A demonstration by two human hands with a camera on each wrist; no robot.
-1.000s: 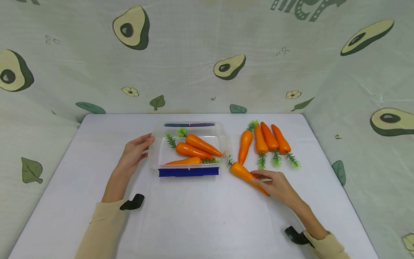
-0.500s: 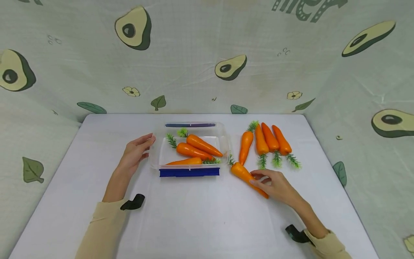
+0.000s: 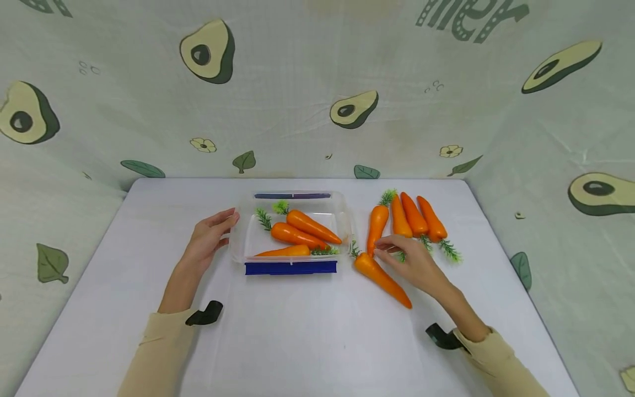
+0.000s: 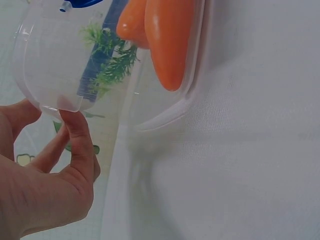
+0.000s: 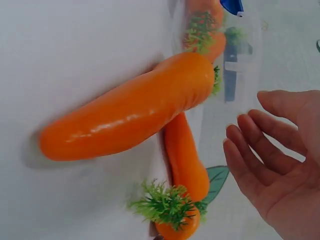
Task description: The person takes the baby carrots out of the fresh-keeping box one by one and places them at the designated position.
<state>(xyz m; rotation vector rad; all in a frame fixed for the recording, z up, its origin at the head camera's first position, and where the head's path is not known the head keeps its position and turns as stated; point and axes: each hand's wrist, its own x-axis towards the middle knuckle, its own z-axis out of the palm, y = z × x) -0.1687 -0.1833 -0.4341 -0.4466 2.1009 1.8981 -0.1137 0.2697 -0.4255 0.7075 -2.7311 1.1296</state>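
Note:
A clear plastic food container with blue side clips stands left of centre. Several orange carrots with green tops lie in it. My left hand pinches the container's left rim between thumb and fingers, plainest in the left wrist view. On the table to the right, a carrot lies slanted, apart from my right hand. That hand is over the tip of an upright-lying carrot, fingers loosely bent and holding nothing in the right wrist view. Whether the fingertips touch that carrot is unclear.
Several more carrots lie side by side at the back right, green tops toward me, partly behind the right hand. The white table ends at a patterned cloth backdrop behind and at both sides.
My right hand has let go of the slanted carrot and moved up and slightly left, to the tip of the carrot behind it. The slanted carrot's tip swung slightly toward me. The left hand stays put.

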